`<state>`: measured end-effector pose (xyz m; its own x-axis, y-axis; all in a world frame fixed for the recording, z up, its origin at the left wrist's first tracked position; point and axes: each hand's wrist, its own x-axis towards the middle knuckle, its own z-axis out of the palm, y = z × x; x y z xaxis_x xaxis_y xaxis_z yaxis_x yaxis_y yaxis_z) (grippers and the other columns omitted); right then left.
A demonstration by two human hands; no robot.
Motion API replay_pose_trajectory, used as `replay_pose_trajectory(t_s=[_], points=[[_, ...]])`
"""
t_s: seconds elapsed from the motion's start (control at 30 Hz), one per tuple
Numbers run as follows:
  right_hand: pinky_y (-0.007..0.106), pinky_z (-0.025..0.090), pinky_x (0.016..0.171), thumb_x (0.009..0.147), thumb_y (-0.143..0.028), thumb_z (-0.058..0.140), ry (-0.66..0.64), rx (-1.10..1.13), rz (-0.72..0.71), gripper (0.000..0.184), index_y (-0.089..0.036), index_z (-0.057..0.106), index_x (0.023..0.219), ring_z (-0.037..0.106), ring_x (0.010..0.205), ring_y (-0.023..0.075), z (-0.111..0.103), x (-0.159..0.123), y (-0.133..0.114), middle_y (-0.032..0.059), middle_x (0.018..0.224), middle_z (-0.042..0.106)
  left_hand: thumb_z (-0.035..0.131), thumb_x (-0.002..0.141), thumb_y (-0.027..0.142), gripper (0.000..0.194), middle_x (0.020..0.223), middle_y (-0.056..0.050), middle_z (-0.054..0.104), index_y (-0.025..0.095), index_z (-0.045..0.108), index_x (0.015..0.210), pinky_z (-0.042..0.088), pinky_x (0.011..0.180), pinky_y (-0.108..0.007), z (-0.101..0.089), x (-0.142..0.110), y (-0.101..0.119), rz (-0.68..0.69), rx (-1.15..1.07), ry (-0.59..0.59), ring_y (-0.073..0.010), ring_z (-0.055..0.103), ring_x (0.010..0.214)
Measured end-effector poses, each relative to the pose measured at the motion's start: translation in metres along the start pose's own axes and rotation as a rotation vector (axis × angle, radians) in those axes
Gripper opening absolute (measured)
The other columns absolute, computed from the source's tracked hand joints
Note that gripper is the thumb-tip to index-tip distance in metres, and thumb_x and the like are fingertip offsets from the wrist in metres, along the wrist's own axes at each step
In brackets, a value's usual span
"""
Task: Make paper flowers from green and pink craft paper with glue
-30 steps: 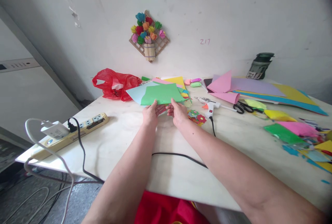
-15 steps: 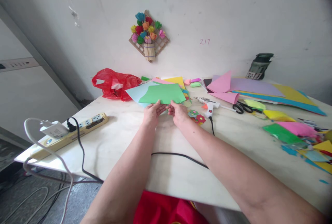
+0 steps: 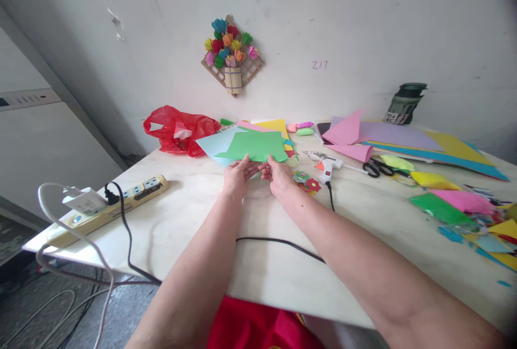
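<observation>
Both hands grip the near edge of a green sheet of paper [image 3: 255,145], thumbs on top and fingers underneath. My left hand [image 3: 238,175] pinches it left of the middle; my right hand [image 3: 277,174] pinches it a short way to the right. The sheet is held above the table, and its near edge bends slightly. Behind it lie a light blue sheet [image 3: 214,146] and a yellow sheet [image 3: 273,125], partly covered. Just right of my right hand are small paper flower cut-outs [image 3: 307,182], partly hidden by my forearm.
A white glue gun [image 3: 330,168] with a black cord lies right of the hands, near black-handled scissors [image 3: 378,167]. A power strip [image 3: 121,204] sits at left, a red plastic bag [image 3: 181,128] behind. Coloured packets [image 3: 462,201] and a bottle [image 3: 405,103] are at right.
The green sheet has tilted and flexed slightly between the hands, its near left corner shifting left and its far edge dropping a little. Both hands keep their grip, nearly in place.
</observation>
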<state>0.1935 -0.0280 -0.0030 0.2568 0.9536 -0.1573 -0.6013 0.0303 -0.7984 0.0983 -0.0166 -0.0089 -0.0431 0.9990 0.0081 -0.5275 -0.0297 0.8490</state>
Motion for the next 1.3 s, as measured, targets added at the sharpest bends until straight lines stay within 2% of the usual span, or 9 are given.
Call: replay_pose_trajectory(t_s=[0.17,0.3,0.37,0.43,0.57,0.77,0.83,1.03,1.3], points=[[0.015,0.040,0.029,0.079,-0.024,0.054,-0.038,-0.002,-0.017,0.021,-0.012,0.053,0.061,0.045,0.031,0.0055,-0.001,0.002,0.002,-0.0011,0.042,0.057,0.065,0.068,0.019,0.018,0.063,-0.009,0.066,0.013,0.049,0.065,0.052,0.067,-0.032,-0.001,0.000,-0.002,-0.003,0.028,-0.030,-0.0195,0.066,0.064],[0.016,0.040,0.029,0.073,-0.014,0.057,-0.045,-0.006,0.011,0.009,-0.011,0.054,0.065,0.045,0.032,0.0058,-0.001,0.001,0.000,-0.0025,0.042,0.056,0.064,0.068,0.027,0.020,0.064,-0.011,0.066,0.011,0.052,0.069,0.052,0.064,-0.031,0.000,0.002,0.000,-0.038,0.024,-0.031,-0.0207,0.066,0.065],[0.015,0.039,0.030,0.073,-0.011,0.055,-0.040,-0.006,0.022,0.008,-0.011,0.053,0.066,0.046,0.032,0.0055,-0.002,0.001,-0.003,-0.0024,0.043,0.057,0.058,0.072,0.038,0.027,0.064,-0.012,0.065,0.011,0.053,0.071,0.052,0.063,-0.031,0.000,0.003,0.005,-0.082,0.012,0.038,-0.0221,0.066,0.067],[0.016,0.039,0.029,0.074,-0.011,0.053,-0.045,-0.014,0.027,0.009,-0.011,0.053,0.066,0.045,0.032,0.0056,-0.002,0.001,-0.005,-0.0017,0.044,0.058,0.051,0.076,0.042,0.031,0.061,-0.011,0.064,0.012,0.051,0.071,0.052,0.061,-0.030,-0.001,0.005,0.010,-0.100,-0.009,0.156,-0.0218,0.065,0.067],[0.016,0.038,0.029,0.074,-0.012,0.053,-0.046,-0.054,0.009,0.009,-0.011,0.053,0.065,0.045,0.032,0.0057,-0.003,0.001,-0.008,-0.0018,0.044,0.057,0.048,0.078,0.032,0.020,0.051,-0.005,0.059,0.015,0.046,0.068,0.049,0.051,-0.024,-0.006,0.006,0.022,-0.110,0.008,0.333,-0.0163,0.062,0.051],[0.017,0.038,0.028,0.075,-0.012,0.054,-0.016,-0.076,-0.020,0.011,-0.011,0.051,0.064,0.044,0.031,0.0059,-0.003,0.003,-0.009,-0.0030,0.042,0.055,0.045,0.075,0.021,0.010,0.044,-0.001,0.054,0.015,0.046,0.067,0.043,0.040,-0.020,-0.009,0.006,0.030,-0.142,0.024,0.416,-0.0115,0.053,0.037],[0.017,0.039,0.029,0.076,-0.015,0.054,-0.022,-0.073,-0.014,0.012,-0.012,0.051,0.065,0.044,0.031,0.0060,-0.002,0.002,-0.010,-0.0029,0.042,0.056,0.044,0.072,0.017,0.006,0.045,-0.002,0.056,0.014,0.047,0.067,0.044,0.042,-0.020,-0.009,0.007,0.028,-0.137,0.015,0.391,-0.0123,0.055,0.039],[0.017,0.042,0.032,0.078,-0.020,0.053,-0.039,-0.121,0.132,0.013,-0.012,0.050,0.068,0.048,0.033,0.0071,0.001,0.000,-0.011,-0.0008,0.044,0.057,0.041,0.070,0.013,0.008,0.051,-0.008,0.061,0.012,0.049,0.067,0.050,0.051,-0.027,-0.008,0.010,0.016,-0.137,0.022,0.175,-0.0174,0.061,0.049],[0.019,0.044,0.036,0.078,-0.009,0.043,-0.015,-0.080,0.190,0.014,-0.012,0.049,0.067,0.048,0.034,0.0080,-0.001,0.004,-0.013,-0.0002,0.043,0.056,0.043,0.067,0.013,0.015,0.054,-0.010,0.063,0.007,0.056,0.071,0.052,0.056,-0.029,-0.008,0.009,0.016,-0.187,0.131,0.025,-0.0197,0.063,0.055]])
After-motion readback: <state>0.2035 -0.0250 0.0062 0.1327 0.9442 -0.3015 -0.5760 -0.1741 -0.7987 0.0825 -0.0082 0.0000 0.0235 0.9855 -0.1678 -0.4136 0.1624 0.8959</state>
